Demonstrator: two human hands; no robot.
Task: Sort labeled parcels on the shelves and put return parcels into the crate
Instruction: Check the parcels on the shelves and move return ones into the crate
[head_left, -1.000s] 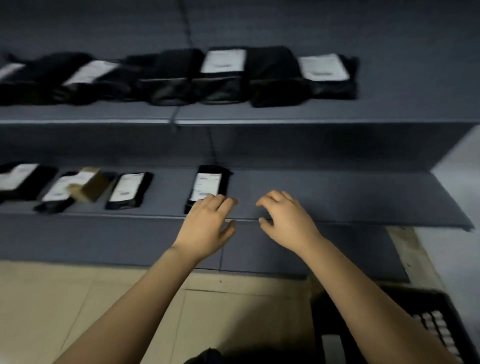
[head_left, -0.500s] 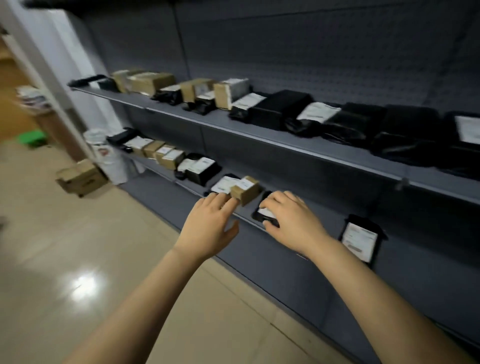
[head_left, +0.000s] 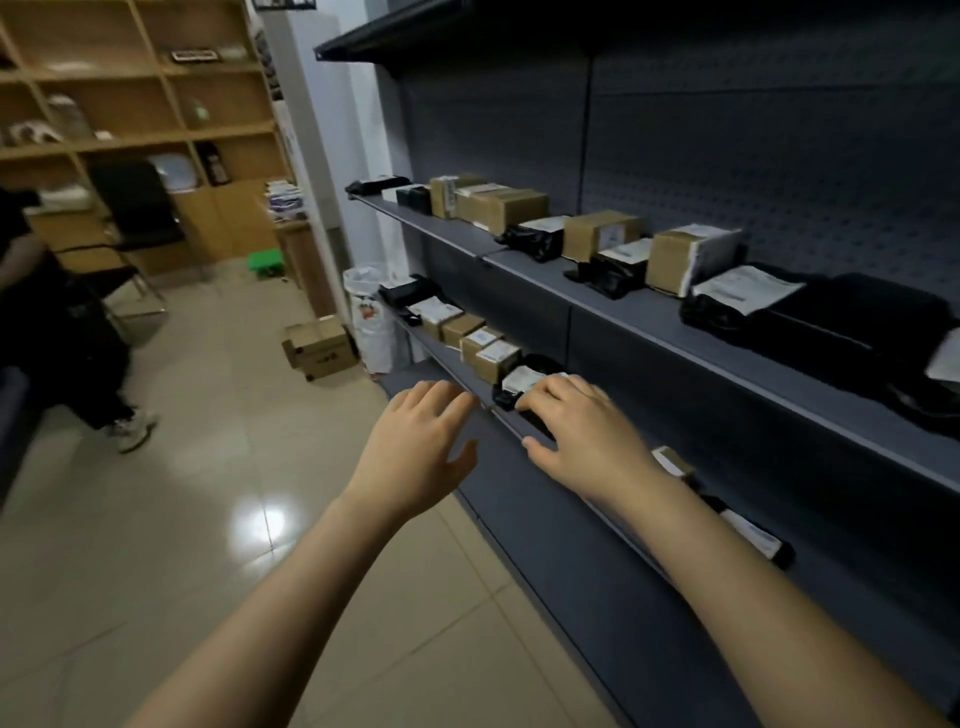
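Two dark grey shelves run away to the left. The lower shelf carries small brown boxes and black labeled parcels. My right hand hovers with relaxed fingers over a black parcel with a white label at the shelf's front edge; contact is unclear. My left hand is held out with loose fingers just in front of the shelf edge and holds nothing. The upper shelf bears brown boxes and black bag parcels. No crate is in view.
A cardboard box and a white bag stand on the tiled floor at the shelf's far end. A person sits at the left beside a black chair. Wooden shelving fills the back wall.
My view has swung left along the shelves, and the crate has dropped out of sight. Both hands stay outstretched and empty, now over parcels further along the lower shelf.
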